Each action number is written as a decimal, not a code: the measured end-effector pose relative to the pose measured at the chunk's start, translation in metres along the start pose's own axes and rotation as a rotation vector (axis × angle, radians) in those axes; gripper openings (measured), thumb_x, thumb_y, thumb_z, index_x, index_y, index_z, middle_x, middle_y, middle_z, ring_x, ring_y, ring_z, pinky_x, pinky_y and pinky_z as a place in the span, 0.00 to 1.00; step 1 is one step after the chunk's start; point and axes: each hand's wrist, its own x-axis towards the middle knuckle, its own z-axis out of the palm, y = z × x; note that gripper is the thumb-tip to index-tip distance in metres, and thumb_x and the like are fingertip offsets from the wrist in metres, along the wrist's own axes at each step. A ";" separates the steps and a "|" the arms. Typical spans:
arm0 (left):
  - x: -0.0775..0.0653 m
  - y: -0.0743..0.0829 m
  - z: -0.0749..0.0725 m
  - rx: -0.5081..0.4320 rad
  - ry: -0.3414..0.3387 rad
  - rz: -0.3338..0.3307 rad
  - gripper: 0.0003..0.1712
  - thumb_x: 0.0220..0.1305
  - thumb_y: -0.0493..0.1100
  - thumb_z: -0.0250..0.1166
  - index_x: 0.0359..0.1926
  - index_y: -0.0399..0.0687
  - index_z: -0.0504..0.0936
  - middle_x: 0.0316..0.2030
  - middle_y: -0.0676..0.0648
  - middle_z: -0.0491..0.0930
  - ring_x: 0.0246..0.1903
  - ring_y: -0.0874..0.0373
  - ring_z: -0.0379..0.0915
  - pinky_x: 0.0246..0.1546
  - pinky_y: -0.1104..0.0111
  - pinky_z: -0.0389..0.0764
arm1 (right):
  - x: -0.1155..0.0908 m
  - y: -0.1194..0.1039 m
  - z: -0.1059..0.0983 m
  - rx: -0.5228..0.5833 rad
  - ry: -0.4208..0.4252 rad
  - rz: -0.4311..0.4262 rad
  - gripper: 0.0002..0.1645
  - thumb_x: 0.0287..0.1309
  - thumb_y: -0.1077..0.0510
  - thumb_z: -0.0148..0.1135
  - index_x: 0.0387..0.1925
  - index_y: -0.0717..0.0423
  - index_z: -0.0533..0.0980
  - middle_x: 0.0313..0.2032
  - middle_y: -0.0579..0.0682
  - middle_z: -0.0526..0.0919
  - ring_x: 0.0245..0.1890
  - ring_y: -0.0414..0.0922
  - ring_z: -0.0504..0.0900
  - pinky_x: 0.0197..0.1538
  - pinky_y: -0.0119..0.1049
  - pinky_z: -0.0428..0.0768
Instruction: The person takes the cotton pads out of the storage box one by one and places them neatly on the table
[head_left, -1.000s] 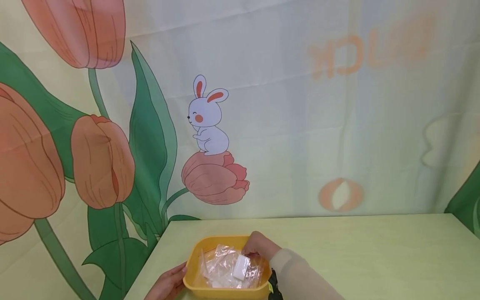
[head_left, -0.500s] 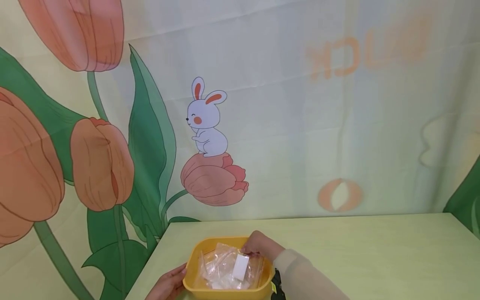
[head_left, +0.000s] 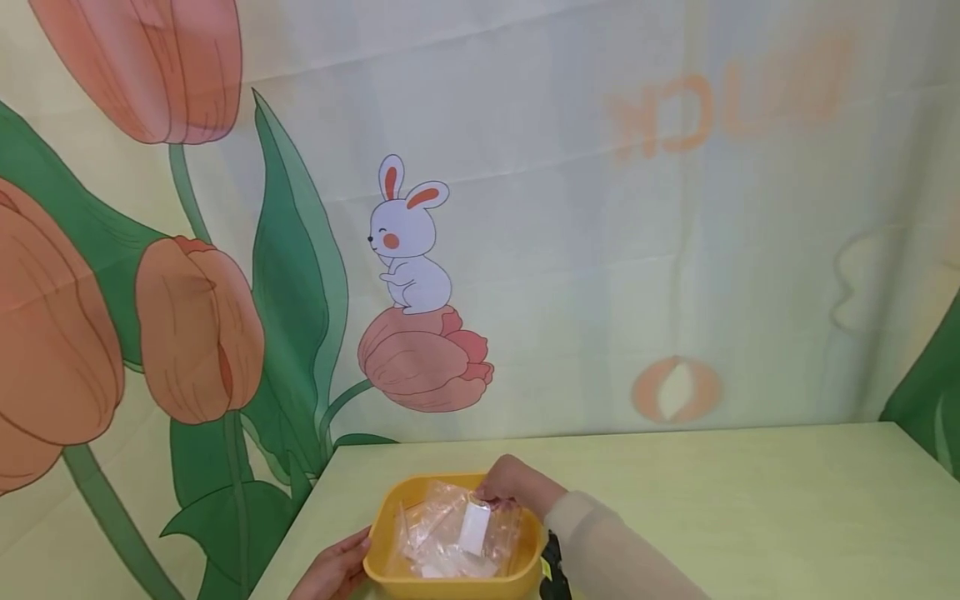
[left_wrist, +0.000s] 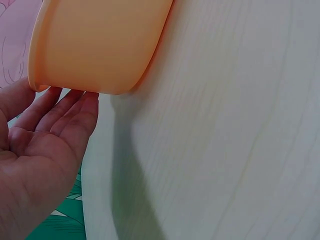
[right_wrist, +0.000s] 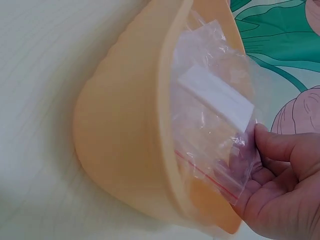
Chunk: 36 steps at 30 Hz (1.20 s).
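A yellow plastic basin (head_left: 453,587) stands on the table, holding several clear plastic bags (head_left: 442,533). My left hand (head_left: 332,570) is at its left side; in the left wrist view the nearly straight fingers (left_wrist: 70,112) touch the outer wall below the rim, with the thumb by the rim. Reaching over the far right rim, my right hand (head_left: 517,487) pinches a clear zip bag (right_wrist: 212,160) between thumb and fingers. A flat white rectangular piece (right_wrist: 217,97) shows at that bag, its kind unclear. The red zip line is visible. Some fingertips lie behind the film.
The pale green table (head_left: 712,508) runs to the right of the basin. Behind it hangs a cloth backdrop (head_left: 562,250) with printed tulips and a rabbit. A dark strap (head_left: 553,571) shows below my right sleeve.
My right hand has shifted slightly left and up, and the bag with the white piece has moved with it. The left hand stays against the basin. The head view has turned slightly.
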 end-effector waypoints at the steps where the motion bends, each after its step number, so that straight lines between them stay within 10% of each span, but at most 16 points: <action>1: 0.000 0.000 0.000 0.001 0.002 -0.001 0.32 0.81 0.39 0.49 0.76 0.24 0.53 0.75 0.27 0.54 0.74 0.33 0.59 0.73 0.45 0.68 | 0.001 0.000 0.000 -0.004 0.001 -0.011 0.11 0.63 0.60 0.69 0.27 0.63 0.84 0.17 0.47 0.74 0.17 0.40 0.67 0.20 0.24 0.67; 36: -0.001 0.002 0.001 0.002 0.006 -0.004 0.32 0.80 0.38 0.50 0.74 0.22 0.53 0.73 0.26 0.57 0.59 0.43 0.78 0.68 0.45 0.74 | -0.017 -0.015 -0.033 0.029 0.005 -0.081 0.07 0.65 0.63 0.67 0.37 0.64 0.87 0.31 0.52 0.87 0.28 0.42 0.77 0.38 0.30 0.86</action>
